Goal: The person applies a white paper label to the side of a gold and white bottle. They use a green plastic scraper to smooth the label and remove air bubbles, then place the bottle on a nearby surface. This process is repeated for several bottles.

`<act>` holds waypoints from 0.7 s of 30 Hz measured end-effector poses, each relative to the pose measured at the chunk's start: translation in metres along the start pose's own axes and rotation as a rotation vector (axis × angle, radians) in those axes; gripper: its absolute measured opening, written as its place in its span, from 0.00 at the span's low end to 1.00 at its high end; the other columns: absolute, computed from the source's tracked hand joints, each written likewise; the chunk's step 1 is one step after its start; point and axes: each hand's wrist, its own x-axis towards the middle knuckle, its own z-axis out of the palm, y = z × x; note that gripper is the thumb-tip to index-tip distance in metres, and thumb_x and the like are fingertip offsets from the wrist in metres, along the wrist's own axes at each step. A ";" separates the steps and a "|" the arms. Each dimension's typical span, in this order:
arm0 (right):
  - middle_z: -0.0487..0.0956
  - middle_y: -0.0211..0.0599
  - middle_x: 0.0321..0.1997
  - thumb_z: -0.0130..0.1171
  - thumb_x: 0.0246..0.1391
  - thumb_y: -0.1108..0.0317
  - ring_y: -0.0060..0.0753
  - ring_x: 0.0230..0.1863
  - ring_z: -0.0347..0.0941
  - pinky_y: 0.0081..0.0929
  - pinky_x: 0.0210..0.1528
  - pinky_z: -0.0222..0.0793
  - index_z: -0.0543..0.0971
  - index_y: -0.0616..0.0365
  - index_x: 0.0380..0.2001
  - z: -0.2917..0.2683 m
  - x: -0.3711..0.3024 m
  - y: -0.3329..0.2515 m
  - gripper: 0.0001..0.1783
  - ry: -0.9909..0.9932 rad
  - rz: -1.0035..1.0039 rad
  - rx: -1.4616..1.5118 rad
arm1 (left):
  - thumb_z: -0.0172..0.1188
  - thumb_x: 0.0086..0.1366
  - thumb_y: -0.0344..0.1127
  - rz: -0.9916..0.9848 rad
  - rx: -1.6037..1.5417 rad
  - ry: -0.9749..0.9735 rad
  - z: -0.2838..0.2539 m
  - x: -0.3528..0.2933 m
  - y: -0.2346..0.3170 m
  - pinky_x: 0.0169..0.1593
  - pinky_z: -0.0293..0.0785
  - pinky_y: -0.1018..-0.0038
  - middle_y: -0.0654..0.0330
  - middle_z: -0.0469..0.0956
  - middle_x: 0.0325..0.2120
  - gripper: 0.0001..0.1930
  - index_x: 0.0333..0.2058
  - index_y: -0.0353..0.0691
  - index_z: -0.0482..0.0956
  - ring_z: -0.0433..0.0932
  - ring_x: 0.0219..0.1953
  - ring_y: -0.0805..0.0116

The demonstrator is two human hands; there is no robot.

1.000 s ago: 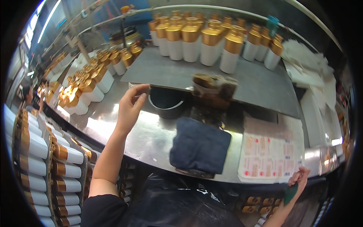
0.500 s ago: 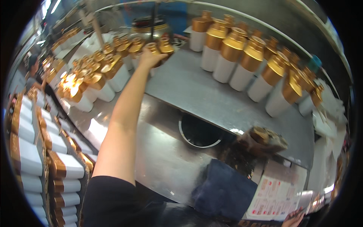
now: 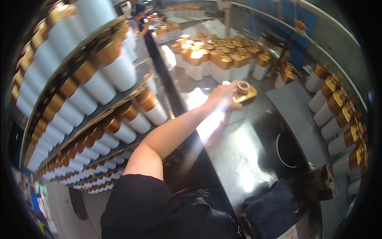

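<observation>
Left hand (image 3: 221, 96) outstretched over a steel bench (image 3: 234, 155), its fingers wrapped around the gold shoulder of a bottle (image 3: 248, 96), in the view I follow remotely from the head camera. The right hand is out of frame; I cannot tell what it holds.

Beyond the left hand crowd the bench bottles (image 3: 221, 63), gold above and white below, with a co-worker (image 3: 137, 22) farther off. Racked bottles (image 3: 123, 71) fill the space to its left. To its right lies a grey board (image 3: 294, 107) lined with board bottles (image 3: 328, 109); nearer the body on that side are a dark tub (image 3: 281, 157), a block (image 3: 318, 185) and a cloth (image 3: 272, 211).

I judge the step in hand to be handling one bottle apart from the group; whether its base touches steel is hidden. The next move, as I read it, calls for a firm grip and clearance from neighbouring necks.
</observation>
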 end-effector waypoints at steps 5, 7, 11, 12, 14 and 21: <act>0.69 0.33 0.17 0.40 0.67 0.49 0.25 0.17 0.59 0.24 0.23 0.60 0.71 0.61 0.44 0.034 0.025 0.014 0.24 -0.590 0.138 -0.570 | 0.65 0.46 0.36 0.141 -0.324 0.004 -0.054 -0.112 0.038 0.50 0.72 0.75 0.58 0.78 0.40 0.36 0.58 0.42 0.68 0.77 0.45 0.67; 0.77 0.34 0.29 0.64 0.48 0.43 0.17 0.22 0.68 0.16 0.25 0.65 0.72 0.67 0.50 0.066 0.009 0.037 0.38 -0.380 0.109 -0.767 | 0.65 0.49 0.36 0.248 -0.567 -0.069 -0.053 -0.127 0.065 0.52 0.70 0.75 0.59 0.77 0.43 0.37 0.60 0.39 0.65 0.76 0.47 0.69; 0.79 0.41 0.39 0.77 0.28 0.49 0.37 0.35 0.75 0.28 0.35 0.74 0.55 0.68 0.65 0.122 -0.004 0.082 0.64 -0.798 -0.356 -1.323 | 0.62 0.53 0.36 0.160 -1.099 -0.334 -0.020 -0.147 0.126 0.54 0.70 0.74 0.53 0.76 0.45 0.36 0.61 0.34 0.63 0.76 0.48 0.69; 0.79 0.44 0.41 0.77 0.28 0.49 0.40 0.36 0.76 0.28 0.36 0.74 0.52 0.69 0.66 0.123 -0.011 0.087 0.66 -0.789 -0.400 -1.358 | 0.61 0.54 0.36 0.146 -1.157 -0.371 -0.007 -0.147 0.140 0.54 0.71 0.73 0.52 0.76 0.46 0.35 0.60 0.33 0.63 0.76 0.48 0.68; 0.78 0.49 0.42 0.77 0.30 0.52 0.44 0.38 0.77 0.32 0.39 0.74 0.50 0.70 0.66 0.115 -0.022 0.087 0.66 -0.596 -0.373 -1.286 | 0.61 0.58 0.38 0.162 -1.222 -0.446 0.025 -0.140 0.168 0.53 0.71 0.73 0.51 0.76 0.46 0.33 0.60 0.31 0.62 0.77 0.46 0.67; 0.77 0.50 0.51 0.68 0.44 0.72 0.48 0.49 0.77 0.33 0.51 0.71 0.59 0.65 0.63 0.075 -0.044 0.082 0.43 -0.044 -0.282 -1.110 | 0.64 0.58 0.41 0.101 -1.221 -0.759 0.097 -0.169 0.202 0.59 0.64 0.69 0.53 0.68 0.54 0.41 0.64 0.36 0.50 0.69 0.55 0.63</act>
